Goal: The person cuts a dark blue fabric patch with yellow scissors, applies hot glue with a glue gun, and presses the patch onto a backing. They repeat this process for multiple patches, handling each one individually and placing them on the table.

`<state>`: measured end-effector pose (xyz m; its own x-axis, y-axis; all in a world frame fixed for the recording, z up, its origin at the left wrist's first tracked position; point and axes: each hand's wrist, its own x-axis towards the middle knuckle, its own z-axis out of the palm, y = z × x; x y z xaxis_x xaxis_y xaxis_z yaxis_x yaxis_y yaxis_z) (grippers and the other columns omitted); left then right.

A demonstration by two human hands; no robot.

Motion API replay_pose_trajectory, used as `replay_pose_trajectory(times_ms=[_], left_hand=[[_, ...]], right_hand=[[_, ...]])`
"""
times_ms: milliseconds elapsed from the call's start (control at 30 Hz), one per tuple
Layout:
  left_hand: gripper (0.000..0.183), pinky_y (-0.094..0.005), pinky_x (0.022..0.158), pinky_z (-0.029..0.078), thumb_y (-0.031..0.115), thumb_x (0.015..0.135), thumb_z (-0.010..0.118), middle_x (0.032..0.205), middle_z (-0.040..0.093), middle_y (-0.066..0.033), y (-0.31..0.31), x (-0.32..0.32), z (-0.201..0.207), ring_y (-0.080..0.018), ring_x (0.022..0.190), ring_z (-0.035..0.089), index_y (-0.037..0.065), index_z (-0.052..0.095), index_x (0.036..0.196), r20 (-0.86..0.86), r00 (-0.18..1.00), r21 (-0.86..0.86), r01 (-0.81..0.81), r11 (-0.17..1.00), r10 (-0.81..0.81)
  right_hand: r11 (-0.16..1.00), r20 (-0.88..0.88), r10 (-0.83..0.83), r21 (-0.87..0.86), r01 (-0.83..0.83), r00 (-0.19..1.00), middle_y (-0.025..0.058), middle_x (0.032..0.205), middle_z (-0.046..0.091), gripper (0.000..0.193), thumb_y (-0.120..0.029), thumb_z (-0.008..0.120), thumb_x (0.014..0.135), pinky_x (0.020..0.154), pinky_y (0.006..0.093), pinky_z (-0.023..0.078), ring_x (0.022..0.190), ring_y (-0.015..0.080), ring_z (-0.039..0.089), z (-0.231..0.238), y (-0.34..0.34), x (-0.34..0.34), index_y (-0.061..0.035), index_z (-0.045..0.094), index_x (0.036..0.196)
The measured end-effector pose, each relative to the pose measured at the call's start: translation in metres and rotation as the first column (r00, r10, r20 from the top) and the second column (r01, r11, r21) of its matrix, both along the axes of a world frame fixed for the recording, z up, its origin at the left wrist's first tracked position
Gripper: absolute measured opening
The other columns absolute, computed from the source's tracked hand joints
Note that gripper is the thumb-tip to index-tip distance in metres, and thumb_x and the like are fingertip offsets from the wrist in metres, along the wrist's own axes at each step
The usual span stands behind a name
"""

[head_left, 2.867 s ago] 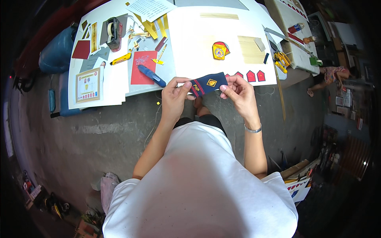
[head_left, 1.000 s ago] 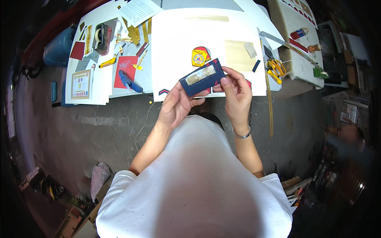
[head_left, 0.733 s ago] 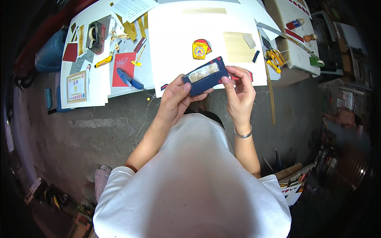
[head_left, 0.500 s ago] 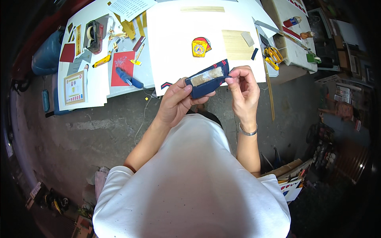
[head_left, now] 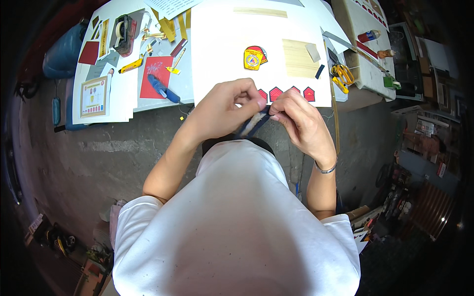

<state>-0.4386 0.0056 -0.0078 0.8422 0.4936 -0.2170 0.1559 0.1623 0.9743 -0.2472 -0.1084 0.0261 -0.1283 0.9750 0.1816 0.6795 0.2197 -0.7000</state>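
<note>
Both my hands pinch the top end of a dark blue fabric piece (head_left: 255,129) with a worn whitish-tan strip on it. It hangs tilted just off the table's near edge and is partly blurred. My left hand (head_left: 224,109) comes from the left, its thumb and fingers closed at the fabric's top. On the other side of that end, my right hand (head_left: 305,123) also has its fingertips closed on the fabric. Just beyond my hands, red chevron patches (head_left: 275,94) lie in a row on the white board (head_left: 222,44), one partly hidden. Farther back lie overlapping yellow and red badge patches (head_left: 253,58).
Left on the table are a blue glue gun (head_left: 162,89) on a red sheet (head_left: 151,69), a yellow utility knife (head_left: 131,65), a tape dispenser (head_left: 123,34) and a framed certificate (head_left: 94,97). To the right are a wooden sheet (head_left: 299,59), yellow-handled scissors (head_left: 342,75) and a metal ruler (head_left: 338,39).
The fabric piece has turned from lying across my hands to hanging down between them. My left hand has moved up and right to its top end. The red chevron patches now show more fully.
</note>
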Motion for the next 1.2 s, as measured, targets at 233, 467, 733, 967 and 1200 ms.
replay_pose_trajectory(times_ms=[233, 467, 733, 967, 1200], left_hand=[[0.018, -0.0177, 0.065, 0.050, 0.024, 0.105, 0.057, 0.083, 0.062, 0.0046, -0.013, 0.018, -0.017, 0.0001, 0.071, 0.055, 0.008, 0.057, 0.096, -0.006, 0.997, -0.313, -0.077, 0.947, 0.079], [0.020, -0.0171, 0.064, 0.048, 0.027, 0.106, 0.058, 0.083, 0.063, 0.0048, -0.020, 0.028, -0.021, 0.0001, 0.074, 0.055, 0.010, 0.055, 0.095, -0.026, 0.995, -0.328, -0.095, 0.940, 0.091], [0.022, -0.0224, 0.069, 0.054, 0.026, 0.106, 0.057, 0.089, 0.066, 0.0009, -0.024, 0.032, -0.019, -0.0037, 0.079, 0.061, 0.006, 0.057, 0.099, -0.019, 0.996, -0.401, -0.092, 0.912, 0.092], [0.020, -0.0206, 0.065, 0.055, 0.025, 0.106, 0.056, 0.085, 0.066, 0.0023, -0.035, 0.055, -0.024, -0.0036, 0.078, 0.064, 0.009, 0.053, 0.095, -0.041, 0.899, -0.295, -0.427, 0.855, 0.436], [0.017, -0.0185, 0.063, 0.049, 0.018, 0.105, 0.059, 0.079, 0.059, 0.0030, -0.048, 0.052, -0.016, -0.0007, 0.070, 0.055, 0.005, 0.053, 0.095, 0.068, 0.872, 0.104, -0.489, 0.866, 0.484]], right_hand=[[0.999, -0.087, -0.010, 0.049, 0.014, 0.996, 0.0116, 0.091, 0.062, 0.017, 0.008, 0.069, 0.081, 0.073, 0.0357, 0.051, 0.083, 0.0266, 0.063, -0.009, -0.012, 0.024, -0.0001, 0.062, 0.094], [0.993, -0.070, -0.003, 0.115, 0.011, 0.998, 0.0111, 0.090, 0.063, 0.020, 0.011, 0.067, 0.077, 0.072, 0.0346, 0.052, 0.082, 0.0259, 0.064, -0.016, -0.022, 0.039, -0.0006, 0.063, 0.093], [0.991, -0.112, 0.023, 0.135, -0.007, 0.993, 0.0110, 0.090, 0.064, 0.022, 0.013, 0.065, 0.074, 0.073, 0.0338, 0.053, 0.082, 0.0255, 0.065, -0.022, -0.030, 0.055, -0.0012, 0.063, 0.091], [0.924, -0.366, -0.286, 0.138, 0.356, 0.886, 0.0065, 0.090, 0.063, 0.008, 0.002, 0.070, 0.088, 0.067, 0.0266, 0.050, 0.075, 0.0146, 0.060, -0.046, -0.016, 0.043, 0.0010, 0.064, 0.093], [0.871, -0.407, -0.488, -0.164, 0.464, 0.772, -0.0066, 0.058, 0.038, 0.020, -0.011, 0.073, 0.093, 0.048, 0.0243, 0.026, 0.054, 0.0033, 0.032, -0.052, -0.016, 0.028, -0.0017, 0.060, 0.080]])
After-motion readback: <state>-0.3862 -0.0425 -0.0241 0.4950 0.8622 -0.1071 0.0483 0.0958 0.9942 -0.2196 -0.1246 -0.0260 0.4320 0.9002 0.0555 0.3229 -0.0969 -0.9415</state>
